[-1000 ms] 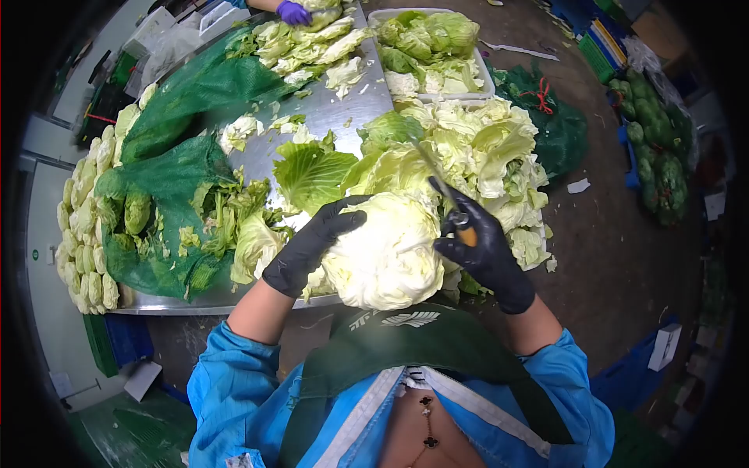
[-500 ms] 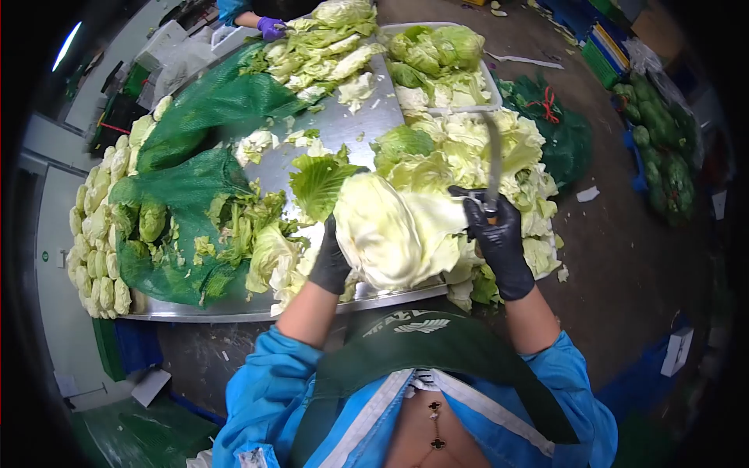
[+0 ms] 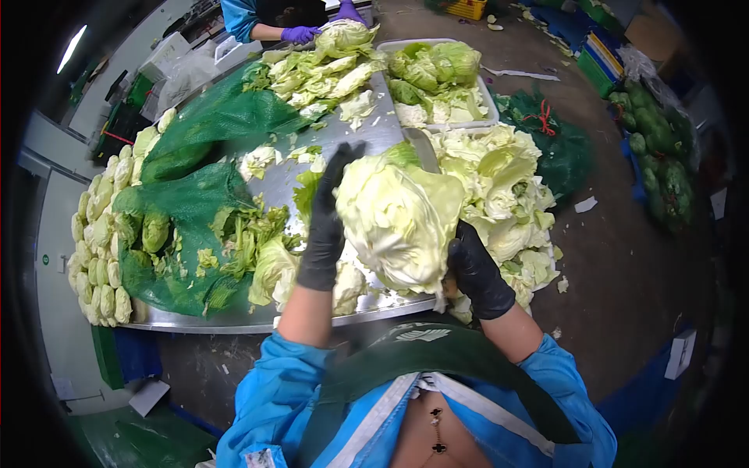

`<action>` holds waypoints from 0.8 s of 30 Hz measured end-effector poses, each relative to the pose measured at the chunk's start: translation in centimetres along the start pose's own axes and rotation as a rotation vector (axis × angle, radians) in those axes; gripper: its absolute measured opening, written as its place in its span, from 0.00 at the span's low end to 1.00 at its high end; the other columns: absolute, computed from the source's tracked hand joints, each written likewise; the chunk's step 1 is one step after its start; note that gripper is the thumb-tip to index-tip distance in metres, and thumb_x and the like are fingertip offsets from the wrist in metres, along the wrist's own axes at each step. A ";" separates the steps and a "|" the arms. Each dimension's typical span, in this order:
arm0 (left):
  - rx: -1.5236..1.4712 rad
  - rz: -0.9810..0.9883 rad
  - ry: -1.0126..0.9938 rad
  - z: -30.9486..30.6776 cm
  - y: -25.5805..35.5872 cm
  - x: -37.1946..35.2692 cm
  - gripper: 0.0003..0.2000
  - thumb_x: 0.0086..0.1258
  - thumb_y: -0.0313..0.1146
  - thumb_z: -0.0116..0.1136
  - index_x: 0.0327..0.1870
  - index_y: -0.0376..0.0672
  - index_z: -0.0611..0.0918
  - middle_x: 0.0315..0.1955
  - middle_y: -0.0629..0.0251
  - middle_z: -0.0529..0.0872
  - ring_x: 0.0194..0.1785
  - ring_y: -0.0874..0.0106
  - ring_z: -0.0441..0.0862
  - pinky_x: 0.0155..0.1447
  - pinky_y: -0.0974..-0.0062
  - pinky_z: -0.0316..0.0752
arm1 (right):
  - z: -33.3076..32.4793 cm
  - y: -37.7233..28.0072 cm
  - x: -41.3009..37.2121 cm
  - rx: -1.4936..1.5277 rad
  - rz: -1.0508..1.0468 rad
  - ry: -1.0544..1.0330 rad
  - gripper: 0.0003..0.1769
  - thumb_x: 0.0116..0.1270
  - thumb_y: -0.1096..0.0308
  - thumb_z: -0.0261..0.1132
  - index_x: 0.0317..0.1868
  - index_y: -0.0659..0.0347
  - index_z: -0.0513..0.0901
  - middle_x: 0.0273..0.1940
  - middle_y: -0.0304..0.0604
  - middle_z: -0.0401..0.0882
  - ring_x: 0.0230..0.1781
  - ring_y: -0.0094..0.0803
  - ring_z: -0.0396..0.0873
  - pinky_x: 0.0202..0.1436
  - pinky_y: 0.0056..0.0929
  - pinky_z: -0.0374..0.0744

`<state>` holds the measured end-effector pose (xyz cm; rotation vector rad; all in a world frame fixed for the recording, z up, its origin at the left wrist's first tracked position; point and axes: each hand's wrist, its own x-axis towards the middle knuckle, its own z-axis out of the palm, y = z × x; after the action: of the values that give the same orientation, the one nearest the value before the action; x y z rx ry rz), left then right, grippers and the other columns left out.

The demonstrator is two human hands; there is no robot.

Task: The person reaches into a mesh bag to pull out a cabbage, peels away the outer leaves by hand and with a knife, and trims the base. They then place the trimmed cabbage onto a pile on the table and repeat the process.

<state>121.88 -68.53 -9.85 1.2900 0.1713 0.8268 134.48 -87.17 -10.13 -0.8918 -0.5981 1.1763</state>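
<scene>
A pale green cabbage [image 3: 394,218] is held up between my two black-gloved hands, its base turned toward me and one outer leaf [image 3: 437,195] standing loose on its right. My left hand [image 3: 321,222] lies along its left side, fingers pointing up, tips blurred. Against the lower right side presses my right hand [image 3: 477,273], its fingers partly hidden by the cabbage. The curved knife seen earlier in that hand is out of sight now. Below and to the right, a heap of loose leaves [image 3: 507,203] fills a container.
Green net sacks [image 3: 183,257] and trimmings lie on the metal table [image 3: 374,132]. Stacked cabbages [image 3: 97,234] line its left edge. A white tub [image 3: 491,101] of leaves stands beyond. At the far end, a co-worker's purple-gloved hand [image 3: 300,34] is beside more leaves [image 3: 335,70].
The cabbage has been turned so its base faces me. My left hand has moved up its side; my right hand has come lower and inward, and the knife has gone from view.
</scene>
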 end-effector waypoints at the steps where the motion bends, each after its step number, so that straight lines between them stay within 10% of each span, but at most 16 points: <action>1: 0.234 0.046 -0.041 -2.0 -0.2 0.3 0.37 0.63 0.41 0.60 0.70 0.43 0.55 0.65 0.57 0.65 0.66 0.66 0.65 0.69 0.65 0.59 | 0.1 -0.4 0.2 -0.013 -0.003 0.000 0.45 0.51 0.59 0.74 0.66 0.63 0.61 0.55 0.44 0.72 0.52 0.29 0.72 0.56 0.29 0.71; 4: -0.270 -0.501 0.092 0.1 -0.8 -4.8 0.37 0.64 0.45 0.58 0.71 0.45 0.53 0.69 0.61 0.58 0.69 0.67 0.60 0.71 0.66 0.56 | 0.5 0.1 1.8 -0.680 -0.675 0.029 0.31 0.45 0.79 0.74 0.53 0.65 0.75 0.54 0.50 0.74 0.58 0.38 0.73 0.59 0.33 0.71; 5: -0.256 -0.380 0.000 0.1 -2.4 -6.0 0.42 0.60 0.62 0.53 0.70 0.47 0.55 0.67 0.60 0.61 0.68 0.60 0.61 0.69 0.55 0.57 | 0.5 0.7 1.6 -0.672 -0.657 0.026 0.31 0.45 0.79 0.74 0.53 0.65 0.75 0.54 0.50 0.74 0.58 0.38 0.73 0.59 0.33 0.71; 9: -0.590 -0.415 0.327 1.1 -2.5 -5.7 0.48 0.51 0.70 0.54 0.70 0.52 0.55 0.68 0.62 0.59 0.69 0.56 0.57 0.69 0.48 0.54 | 0.1 1.4 1.5 -0.632 -0.711 0.227 0.14 0.50 0.81 0.69 0.38 0.64 0.79 0.42 0.45 0.80 0.45 0.36 0.79 0.52 0.33 0.76; 11: -1.200 -0.216 0.023 -1.6 -3.9 -6.1 0.46 0.54 0.69 0.51 0.70 0.52 0.55 0.69 0.62 0.58 0.70 0.57 0.57 0.69 0.46 0.53 | -1.2 1.7 1.4 -0.470 -0.523 0.278 0.13 0.51 0.80 0.68 0.39 0.64 0.79 0.39 0.45 0.80 0.43 0.33 0.79 0.49 0.29 0.76; 13: -1.032 -0.164 -0.113 -2.6 -3.6 -6.7 0.45 0.55 0.69 0.49 0.70 0.51 0.55 0.69 0.63 0.58 0.70 0.59 0.57 0.69 0.50 0.54 | -3.5 1.3 2.0 -0.943 -0.359 0.296 0.18 0.50 0.79 0.68 0.44 0.64 0.79 0.41 0.45 0.80 0.42 0.32 0.79 0.47 0.26 0.76; 15: -0.420 -0.458 0.341 -1.2 -2.0 -6.8 0.51 0.47 0.70 0.56 0.71 0.52 0.54 0.69 0.59 0.57 0.70 0.56 0.56 0.69 0.49 0.54 | -5.4 1.4 2.6 -1.274 -0.450 0.301 0.28 0.47 0.74 0.73 0.52 0.63 0.75 0.50 0.46 0.76 0.48 0.34 0.76 0.50 0.30 0.75; 21: -0.097 -0.432 0.008 1.4 2.9 -5.4 0.54 0.37 0.44 0.75 0.69 0.38 0.57 0.62 0.58 0.68 0.66 0.67 0.64 0.69 0.67 0.58 | 2.0 -3.8 0.6 -0.724 -0.666 0.031 0.51 0.39 0.61 0.79 0.65 0.58 0.63 0.64 0.48 0.62 0.61 0.38 0.67 0.58 0.34 0.73; 24: 0.179 -0.453 -0.340 1.1 3.5 -4.8 0.49 0.44 0.39 0.74 0.70 0.43 0.58 0.63 0.61 0.67 0.67 0.66 0.61 0.70 0.68 0.52 | 3.3 -5.8 1.0 -1.301 -0.606 -0.214 0.42 0.41 0.57 0.76 0.62 0.44 0.71 0.60 0.44 0.69 0.53 0.42 0.75 0.50 0.34 0.78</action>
<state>117.50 -72.22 -7.90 1.4661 0.2575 0.2040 135.16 -86.01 -3.47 -1.4873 -1.7520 0.2040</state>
